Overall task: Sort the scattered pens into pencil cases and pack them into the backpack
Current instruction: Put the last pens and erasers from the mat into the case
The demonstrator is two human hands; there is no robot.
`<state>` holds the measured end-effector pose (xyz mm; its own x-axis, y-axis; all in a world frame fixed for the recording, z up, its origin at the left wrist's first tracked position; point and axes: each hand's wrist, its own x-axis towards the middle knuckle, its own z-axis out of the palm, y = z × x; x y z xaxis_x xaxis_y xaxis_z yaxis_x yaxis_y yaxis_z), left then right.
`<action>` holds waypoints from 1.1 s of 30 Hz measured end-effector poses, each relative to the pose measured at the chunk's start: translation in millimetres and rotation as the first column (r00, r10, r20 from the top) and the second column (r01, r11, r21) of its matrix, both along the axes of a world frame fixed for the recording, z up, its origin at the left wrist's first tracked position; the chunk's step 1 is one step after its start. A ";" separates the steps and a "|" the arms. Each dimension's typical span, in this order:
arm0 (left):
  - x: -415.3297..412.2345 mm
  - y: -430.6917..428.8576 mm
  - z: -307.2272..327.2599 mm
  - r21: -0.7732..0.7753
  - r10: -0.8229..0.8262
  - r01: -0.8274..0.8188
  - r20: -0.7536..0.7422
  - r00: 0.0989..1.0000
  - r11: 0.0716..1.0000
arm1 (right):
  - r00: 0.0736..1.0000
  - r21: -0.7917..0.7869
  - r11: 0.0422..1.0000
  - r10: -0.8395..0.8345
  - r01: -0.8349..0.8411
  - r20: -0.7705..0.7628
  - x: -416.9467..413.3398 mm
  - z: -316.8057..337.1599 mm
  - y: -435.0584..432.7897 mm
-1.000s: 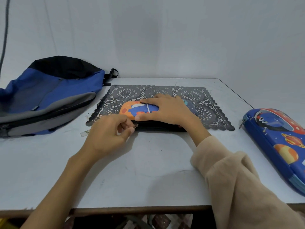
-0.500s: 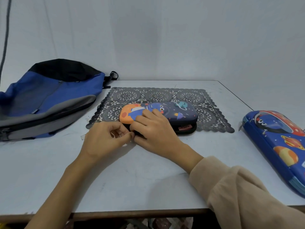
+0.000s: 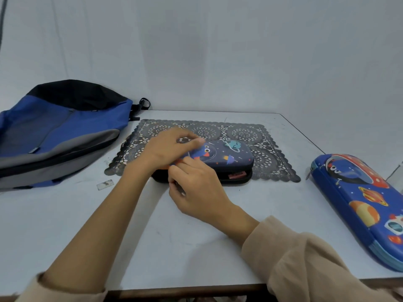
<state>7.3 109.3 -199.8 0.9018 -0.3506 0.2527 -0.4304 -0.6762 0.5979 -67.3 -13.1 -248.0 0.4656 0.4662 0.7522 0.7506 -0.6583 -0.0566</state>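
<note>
A dark navy pencil case [image 3: 229,155] with a space print lies on the lace mat [image 3: 268,149], its lid slightly ajar along the near right side with something red showing in the gap. My left hand [image 3: 168,149] lies on the left end of its lid, pressing down. My right hand [image 3: 196,188] is at the case's front left edge, fingers pinched at the zipper; the pull itself is hidden. A second, bright blue pencil case [image 3: 362,203] lies shut at the right edge. The blue, grey and black backpack [image 3: 54,136] lies at the far left.
A small clear scrap [image 3: 105,184] lies on the white table [image 3: 109,225] near the mat's front left corner. The table's near edge runs along the bottom, and a plain wall stands behind.
My left hand has moved from the zipper corner up onto the case's lid. My right hand came off the lid and took over at the front left edge.
</note>
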 end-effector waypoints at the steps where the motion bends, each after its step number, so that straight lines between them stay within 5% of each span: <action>1: 2.0 -3.8 -2.1 0.038 -0.005 0.007 -0.036 0.999 0.999 | 0.999 0.020 1.000 0.001 0.000 -0.034 -1.7 -0.8 -0.7; 8: 4.4 -5.4 -8.5 -0.005 0.073 -0.074 -0.074 0.995 0.997 | 0.969 0.153 0.988 0.027 0.012 -0.246 -5.4 3.5 -13.0; 15: 5.6 -4.9 -12.6 -0.020 0.100 -0.101 -0.064 0.993 0.995 | 0.905 0.231 0.946 -0.118 0.228 -0.408 -15.1 3.3 -80.3; 24: 0.0 -4.6 -8.5 -0.017 0.048 -0.050 -0.080 0.996 0.999 | 0.807 0.443 0.775 -0.142 0.451 -0.573 -25.2 10.7 -128.6; 33: -4.3 -4.8 -6.4 -0.001 0.052 -0.052 -0.055 0.997 0.999 | 0.725 0.315 0.751 -0.300 0.580 -0.620 26.6 17.2 -147.8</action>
<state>3.1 104.4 -206.2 0.9312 -0.3024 0.2035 -0.3615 -0.6951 0.6214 -40.7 -161.0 -230.8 0.8872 -0.2324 0.3985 0.1409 -0.6859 -0.7139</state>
